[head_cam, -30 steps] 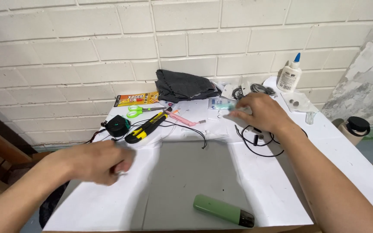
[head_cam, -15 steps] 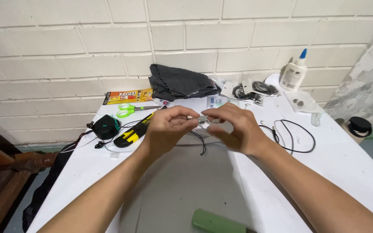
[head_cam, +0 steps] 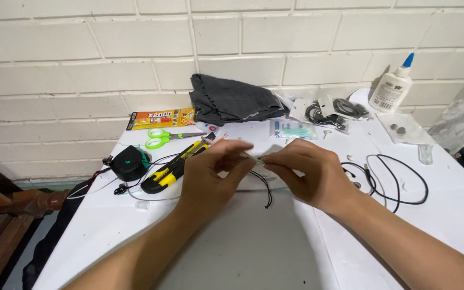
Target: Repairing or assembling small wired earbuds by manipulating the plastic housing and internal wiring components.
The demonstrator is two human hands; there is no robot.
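White brick wall behind a white-covered desk with bits scattered everywhere. Far left there's a black round gadget, yellow-black utility knife and green scissors. A second ago the hands were well apart; now the left hand and right hand have met mid-desk, fingertips pinched shut on a small pale piece, thin black cord dangling below. So the fiddly part's underway. Glue bottle far right.

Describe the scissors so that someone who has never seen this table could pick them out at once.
Start at the white brick wall and drop to the left rear of the white table. The scissors lie flat just below the orange packet, left of the dark folded cloth. Only they have bright green handle loops.
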